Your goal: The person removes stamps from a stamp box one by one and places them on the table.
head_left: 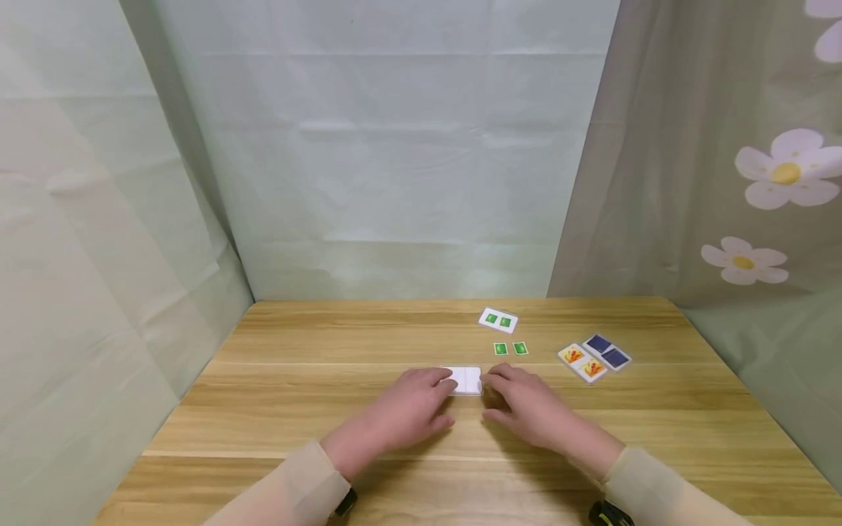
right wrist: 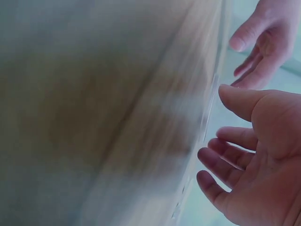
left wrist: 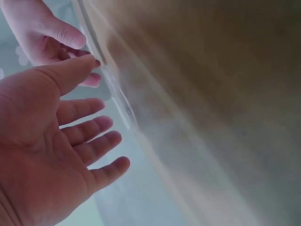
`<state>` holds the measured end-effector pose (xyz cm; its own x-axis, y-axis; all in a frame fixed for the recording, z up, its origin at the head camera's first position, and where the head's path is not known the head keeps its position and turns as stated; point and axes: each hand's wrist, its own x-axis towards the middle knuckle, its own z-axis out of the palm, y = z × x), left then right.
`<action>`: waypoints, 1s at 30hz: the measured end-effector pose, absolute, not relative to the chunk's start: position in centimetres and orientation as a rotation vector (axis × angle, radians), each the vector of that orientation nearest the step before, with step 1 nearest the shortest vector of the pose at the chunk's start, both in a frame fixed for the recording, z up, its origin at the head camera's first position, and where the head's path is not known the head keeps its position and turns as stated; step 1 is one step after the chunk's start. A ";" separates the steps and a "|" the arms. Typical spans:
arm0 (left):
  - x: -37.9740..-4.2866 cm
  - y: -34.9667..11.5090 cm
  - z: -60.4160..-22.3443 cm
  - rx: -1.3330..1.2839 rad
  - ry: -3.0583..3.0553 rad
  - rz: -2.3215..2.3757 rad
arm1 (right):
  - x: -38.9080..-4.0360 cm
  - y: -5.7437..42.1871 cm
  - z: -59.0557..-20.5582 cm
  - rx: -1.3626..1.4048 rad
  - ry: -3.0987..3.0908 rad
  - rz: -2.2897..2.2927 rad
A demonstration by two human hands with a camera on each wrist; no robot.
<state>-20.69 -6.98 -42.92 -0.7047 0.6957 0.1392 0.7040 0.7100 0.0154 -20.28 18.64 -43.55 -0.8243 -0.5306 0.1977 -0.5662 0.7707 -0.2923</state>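
A flat white rectangular piece with a clear-looking border (head_left: 467, 380) lies on the wooden table, between my two hands. My left hand (head_left: 416, 406) has its fingertips over the piece's left end. Near its right edge is my right hand (head_left: 530, 403), fingers loosely bent; whether they touch it I cannot tell. Both wrist views show the fingers spread and relaxed, with nothing gripped: the left hand (left wrist: 51, 136) in one, the right hand (right wrist: 258, 150) in the other. From those low angles the piece is only a thin edge-on strip.
Beyond the hands lie two small green squares (head_left: 501, 349) and a white holder with two green squares (head_left: 498, 320). To the right, a holder with orange pictures (head_left: 582, 363) adjoins one with dark blue squares (head_left: 607, 353). Fabric curtains (head_left: 408, 161) surround the table (head_left: 296, 351).
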 end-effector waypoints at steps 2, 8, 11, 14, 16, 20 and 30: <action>-20.2 -7.1 -42.9 -1.137 -2.791 -0.087 | -19.8 18.5 -43.5 0.922 -2.842 0.492; -19.5 -7.2 -43.0 -1.123 -2.828 -0.030 | -18.9 18.1 -43.4 0.963 -2.860 0.452; -19.4 -7.2 -43.1 -1.114 -2.840 -0.001 | -18.7 18.0 -43.6 0.964 -2.869 0.450; -19.3 -7.1 -43.1 -1.102 -2.853 0.021 | -18.7 18.0 -43.7 0.962 -2.871 0.445; -19.2 -7.1 -43.1 -1.093 -2.866 0.029 | -18.7 18.0 -43.8 0.964 -2.870 0.443; -19.2 -7.2 -43.0 -1.077 -2.885 0.044 | -18.9 17.8 -43.8 0.980 -2.869 0.436; -20.1 -7.6 -42.5 -1.040 -2.915 0.016 | -20.6 16.7 -43.9 1.009 -2.862 0.368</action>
